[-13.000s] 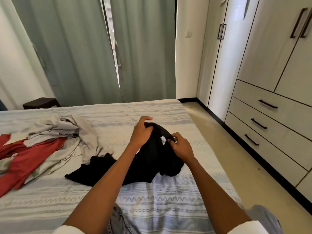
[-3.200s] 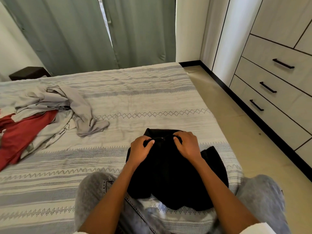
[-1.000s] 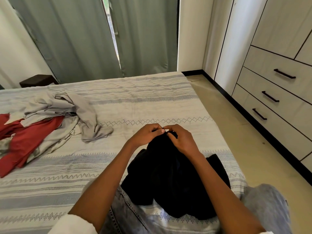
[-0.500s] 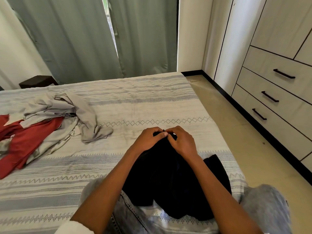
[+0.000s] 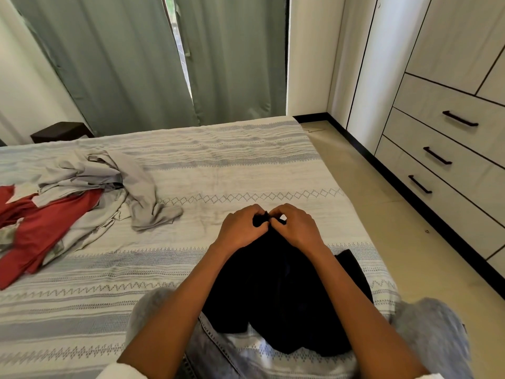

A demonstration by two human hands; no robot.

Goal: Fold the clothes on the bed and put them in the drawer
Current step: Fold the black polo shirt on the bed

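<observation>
Pinching the top edge of the black garment, my left hand and my right hand meet just above the bed, fingers curled, thumbs and fingertips closed on a small bunch of the dark cloth between them. The two hands almost touch each other. Below them the garment hangs and spreads over my lap and the near edge of the bed, between my knees in grey jeans.

Compared with half a second ago, the hands sit a little lower and closer to the bed, and the grip is the same; three seconds ago the hands were set apart on the garment's upper edge, now they are together at its middle.

Further left on the bed lie the grey clothes, crumpled, and the red garment partly under them, well apart from my hands. At the right, across the floor, stand the closed drawers with dark handles.
</observation>
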